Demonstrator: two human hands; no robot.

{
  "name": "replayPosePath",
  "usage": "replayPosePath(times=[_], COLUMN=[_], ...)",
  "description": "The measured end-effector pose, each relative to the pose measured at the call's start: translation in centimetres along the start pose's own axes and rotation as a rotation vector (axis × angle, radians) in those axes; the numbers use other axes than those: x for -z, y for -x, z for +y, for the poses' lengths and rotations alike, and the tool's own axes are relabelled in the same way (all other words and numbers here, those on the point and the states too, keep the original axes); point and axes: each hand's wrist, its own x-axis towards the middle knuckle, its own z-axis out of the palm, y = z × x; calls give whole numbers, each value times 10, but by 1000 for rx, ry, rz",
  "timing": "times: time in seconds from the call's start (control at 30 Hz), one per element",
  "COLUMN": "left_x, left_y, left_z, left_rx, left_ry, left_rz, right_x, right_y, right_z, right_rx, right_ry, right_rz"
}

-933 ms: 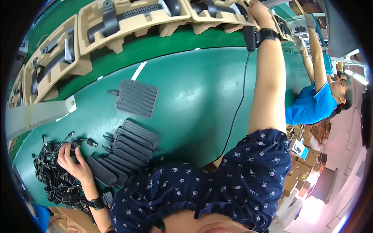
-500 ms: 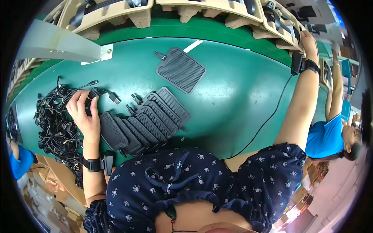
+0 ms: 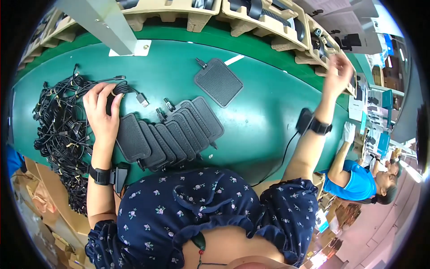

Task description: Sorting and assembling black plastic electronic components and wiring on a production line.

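My left hand (image 3: 102,105) is closed round a coiled black USB cable (image 3: 142,99), whose plug hangs out past the fingers. It rests at the edge of a heap of tied black cables (image 3: 58,121). Just right of that hand, several dark grey mesh-faced flat pads (image 3: 172,134) lie overlapped in a row, their short cable stubs showing. One more pad (image 3: 219,83) lies apart, farther back. My right hand (image 3: 338,74) is raised at the far right beside a moulded pulp tray (image 3: 330,50), fingers loosely bent and apart, with nothing visible in them.
Pulp trays holding black parts (image 3: 264,15) line the green belt (image 3: 179,33) behind the green table (image 3: 264,134). A grey metal post (image 3: 109,24) stands at the back left. A thin cord (image 3: 286,157) runs from my right wristband. A co-worker in blue (image 3: 354,181) sits at right.
My right hand has come off the tray edge and drawn back a little leftward. The trays appear shifted right as the view turned. My left hand keeps its hold on the cable.
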Motion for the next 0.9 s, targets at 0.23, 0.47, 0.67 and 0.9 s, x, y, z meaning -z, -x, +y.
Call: replayPosePath(times=[0.23, 0.47, 0.67, 0.9], left_x=[-9, -7, -7, -7], left_y=[1, 3, 6, 9], left_z=[-4, -6, -8, -12], left_rx=[11, 32, 57, 53], left_ry=[62, 121, 142, 145], left_rz=[31, 32, 18, 21], right_x=[-47, -73, -85, -108], right_y=[87, 100, 111, 94], right_z=[-131, -127, -127, -152], right_rx=[387, 484, 602, 686], right_ry=[-84, -1, 40, 100], right_rz=[-1146, -1141, -866, -702])
